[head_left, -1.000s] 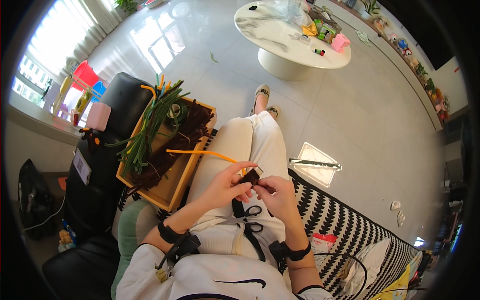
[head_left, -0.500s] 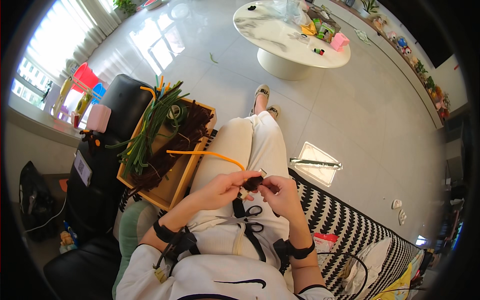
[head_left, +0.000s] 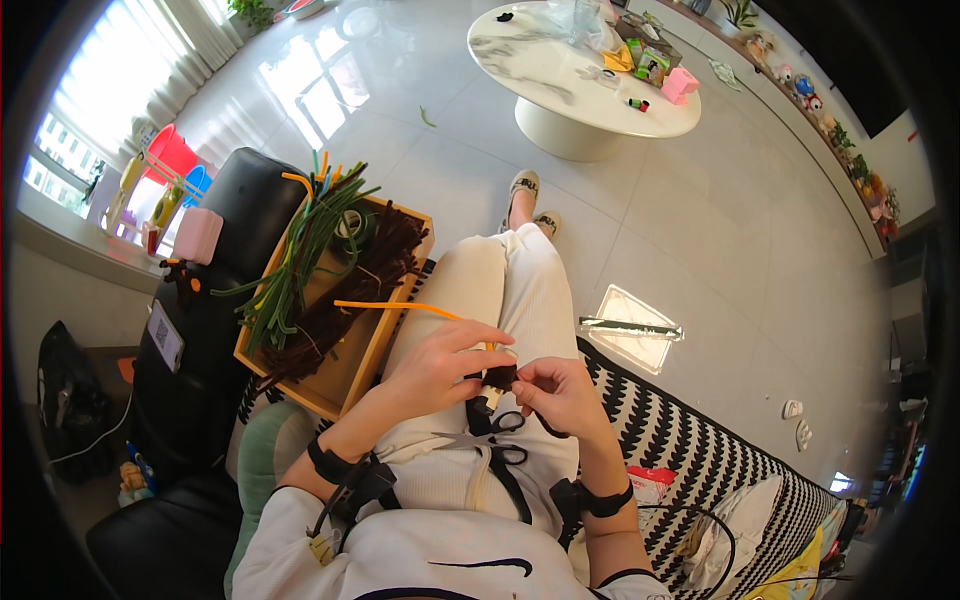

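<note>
Over my lap, a small dark brown fuzzy piece [head_left: 499, 377] is wound around a pale, flat-sided piece [head_left: 491, 399]. My left hand [head_left: 447, 368] curves around its left side, thumb below and fingers above. My right hand [head_left: 560, 393] pinches its right edge between thumb and forefinger. An orange pipe cleaner [head_left: 395, 305] runs from above the box to behind my left fingers, and a bit of it shows beside the brown piece. Scissors with black handles [head_left: 510, 455] lie on my lap just below.
At my left, a wooden box [head_left: 350, 390] holds brown pipe cleaners [head_left: 340, 315], green ones [head_left: 300, 270] and a roll of dark green tape [head_left: 352, 228]. A black armrest [head_left: 245, 200] carries a pink case [head_left: 198, 236] and a phone [head_left: 165, 337]. Ahead stands a round marble table [head_left: 530, 60].
My left hand has shifted up and its fingers have loosened and spread. The brown piece has turned more upright and dropped slightly. The right hand keeps its pinch.
</note>
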Tool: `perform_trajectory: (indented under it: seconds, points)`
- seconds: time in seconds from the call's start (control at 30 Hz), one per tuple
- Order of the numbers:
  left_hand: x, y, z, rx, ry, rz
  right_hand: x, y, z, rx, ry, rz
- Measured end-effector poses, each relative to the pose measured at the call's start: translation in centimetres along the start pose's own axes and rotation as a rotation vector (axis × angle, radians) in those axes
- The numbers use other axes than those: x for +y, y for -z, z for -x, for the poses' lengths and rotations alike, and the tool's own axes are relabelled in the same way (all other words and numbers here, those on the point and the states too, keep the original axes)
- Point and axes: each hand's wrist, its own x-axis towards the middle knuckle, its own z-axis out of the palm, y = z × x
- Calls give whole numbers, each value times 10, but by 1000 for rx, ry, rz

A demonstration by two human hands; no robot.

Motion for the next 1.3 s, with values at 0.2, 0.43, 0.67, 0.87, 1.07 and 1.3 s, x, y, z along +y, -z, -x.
perform_trajectory:
  seconds: [0.2, 0.43, 0.67, 0.87, 1.07, 1.3]
  points:
    - [-7, -4, 3, -50, 5, 71, -3, -3, 1, 28, 43, 66]
    - [-8, -12, 14, -54, 105, 97, -4, -4, 1, 63, 45, 164]
    - [-4, -22, 16, -39, 813, 1008, -13, -9, 2, 151, 256, 402]
    - [-5, -17, 17, 99, 371, 582, -9, 1, 2, 145, 107, 128]
    - [3, -6, 5, 160, -95, -96, -16, -1, 4, 9, 25, -92]
    - [-4, -18, 16, 55, 153, 115, -17, -6, 4, 85, 176, 194]
